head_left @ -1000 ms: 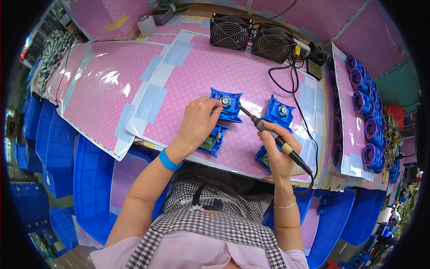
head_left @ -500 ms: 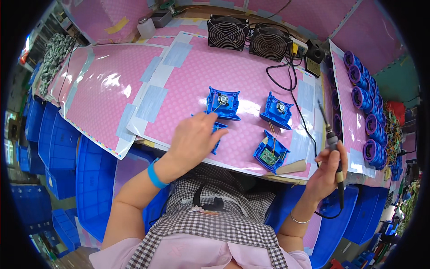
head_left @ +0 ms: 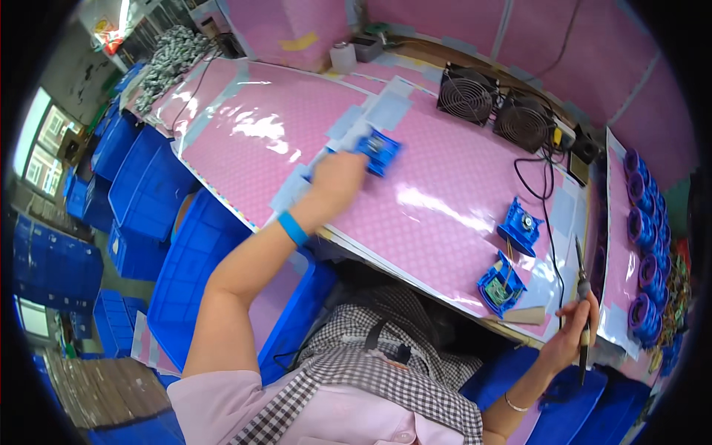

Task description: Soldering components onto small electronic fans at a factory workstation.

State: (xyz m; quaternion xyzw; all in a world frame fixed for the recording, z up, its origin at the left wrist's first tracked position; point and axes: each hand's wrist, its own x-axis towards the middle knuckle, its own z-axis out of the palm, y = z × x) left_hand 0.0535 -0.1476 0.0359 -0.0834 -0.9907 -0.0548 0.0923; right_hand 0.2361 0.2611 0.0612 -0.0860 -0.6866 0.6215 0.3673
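My left hand (head_left: 338, 182) is closed on a blue plastic housing (head_left: 383, 157) with a round metal part inside, over the left-middle of the pink-covered bench. A second bit of blue plastic shows beyond that hand, mostly hidden by it. In my right hand (head_left: 575, 323), near the bench's front right edge, is a soldering iron (head_left: 584, 288), its tip pointing up and away. Left of the iron lie another blue housing (head_left: 523, 236) with a round metal part and, nearer me, a blue half-shell (head_left: 489, 288) holding a green circuit board. Thin wires join these two.
Two black fans (head_left: 469, 95) stand at the back, with a black cable (head_left: 546, 191) running forward from beside them. Several purple-and-blue ring parts (head_left: 644, 224) line the right side. Blue bins (head_left: 185, 278) stand below left. A tan wedge-shaped piece (head_left: 525, 317) lies at the front edge.
The view has swung left. My left hand has carried the left blue housing leftward across the bench, away from the right pair. The soldering iron stays in my right hand.
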